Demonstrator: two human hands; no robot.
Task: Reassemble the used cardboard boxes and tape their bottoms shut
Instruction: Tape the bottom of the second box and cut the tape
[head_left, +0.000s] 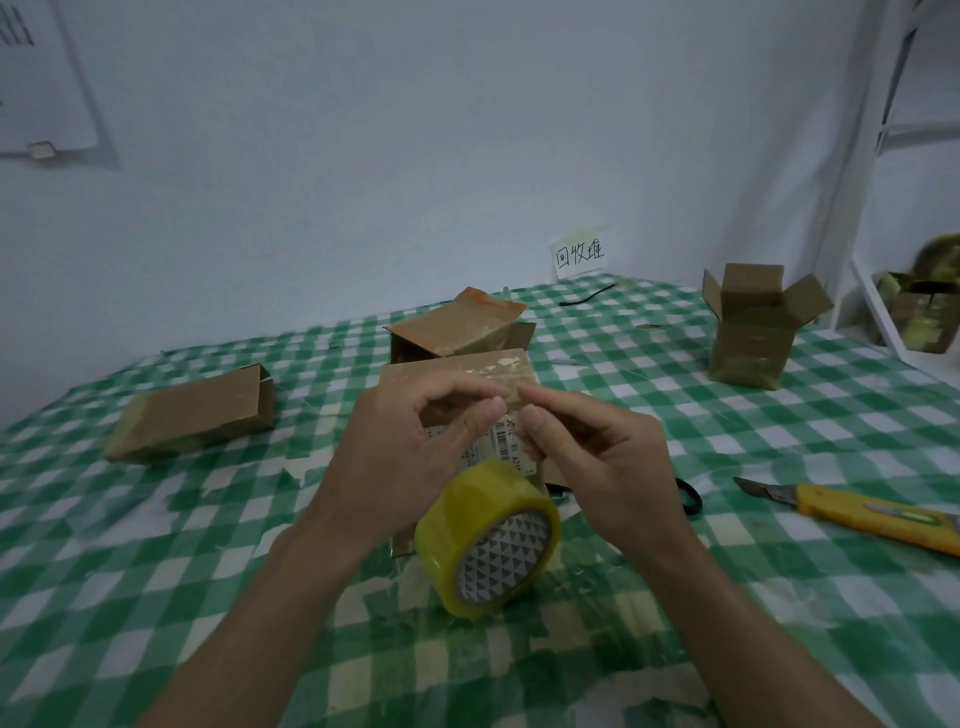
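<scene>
Above the round glossy yellow tape roll, both hands pinching clear tape.

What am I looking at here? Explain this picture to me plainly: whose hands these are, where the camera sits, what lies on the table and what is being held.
There is no machine here. A person wears one wide camera on the head, looking forward and down, so the two bare arms reaching in from the bottom are the wearer's own.

The left hand and right hand meet over a cardboard box with a printed label. Both seem to pinch a strip of clear tape stretched from the yellow tape roll hanging below them; the strip itself is hard to see.

On the green checked tablecloth lie a flattened box at left, an open-flapped box behind the hands, and an upright box at right. A yellow utility knife lies at right, and a black scissors handle peeks from behind the right hand. A handwritten note is stuck to the wall.
</scene>
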